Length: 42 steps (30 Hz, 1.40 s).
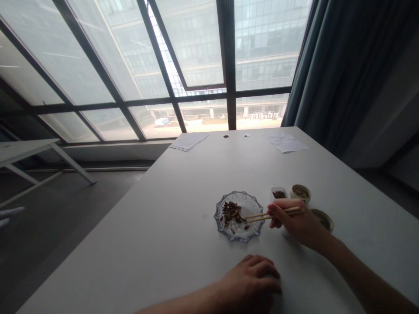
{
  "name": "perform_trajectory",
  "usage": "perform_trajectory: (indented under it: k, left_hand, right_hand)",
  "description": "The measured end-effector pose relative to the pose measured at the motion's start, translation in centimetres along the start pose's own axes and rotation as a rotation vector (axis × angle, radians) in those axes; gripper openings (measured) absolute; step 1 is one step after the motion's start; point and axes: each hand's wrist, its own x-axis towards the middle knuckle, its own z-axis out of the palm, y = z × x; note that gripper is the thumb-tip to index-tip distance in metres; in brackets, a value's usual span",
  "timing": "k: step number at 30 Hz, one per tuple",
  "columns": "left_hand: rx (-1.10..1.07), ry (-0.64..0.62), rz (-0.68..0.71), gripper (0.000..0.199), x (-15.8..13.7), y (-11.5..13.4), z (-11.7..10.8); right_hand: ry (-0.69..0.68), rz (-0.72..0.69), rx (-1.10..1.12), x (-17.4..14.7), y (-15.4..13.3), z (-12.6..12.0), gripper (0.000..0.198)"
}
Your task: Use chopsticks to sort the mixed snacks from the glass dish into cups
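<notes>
My right hand [294, 220] grips a pair of wooden chopsticks [262, 216], held level and pointing left. Their tips reach over a scalloped clear glass plate [242, 200] and meet the edge of a pile of dark brown seeds [231, 211]. A few loose seeds lie apart from the pile. Whether a seed is pinched between the tips is too small to tell. Nearer to me, my left hand [250, 279] rests on the table, its fingers loosely bent and no object visible in them.
Behind my right hand stand a small white container [279, 192] with dark seeds, a round cup [301, 193] with contents, and another bowl [322, 220], partly hidden by the hand. Papers [188, 141] and a sheet [286, 142] lie at the far end of the white table [170, 209].
</notes>
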Motion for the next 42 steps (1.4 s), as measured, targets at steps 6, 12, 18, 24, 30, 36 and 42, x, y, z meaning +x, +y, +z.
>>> perform_trajectory:
  k: [6, 12, 18, 24, 30, 36, 42]
  left_hand:
    - [0.007, 0.016, 0.013, 0.024, -0.1, -0.1, 0.1]
    - [0.003, 0.011, 0.003, 0.023, -0.1, -0.1, 0.1]
    - [0.009, 0.028, 0.015, 0.022, -0.1, 0.1, -0.1]
    - [-0.017, 0.029, 0.001, 0.022, -0.1, 0.2, 0.0]
    - [-0.026, 0.009, -0.006, 0.024, -0.1, 0.1, -0.1]
    - [-0.018, 0.014, 0.002, 0.022, -0.1, 0.1, -0.1]
    - [-0.016, 0.008, -0.002, 0.024, -0.1, 0.1, -0.2]
  right_hand:
    - [0.109, -0.071, -0.069, 0.2, 0.7, 1.0, 0.049]
    - [0.196, -0.16, -0.1, 0.1, 0.7, 1.8, 0.052]
    - [0.426, -0.124, -0.043, -0.6, -1.3, -1.3, 0.047]
    - [0.794, -0.078, -0.288, -1.2, -2.7, -6.2, 0.047]
    - [0.687, -0.03, -0.298, -0.7, -1.4, -7.2, 0.041]
    - [0.504, 0.025, -0.038, -1.1, -2.1, -5.4, 0.04]
    - [0.033, 0.034, 0.07, -0.9, -1.4, -1.7, 0.044]
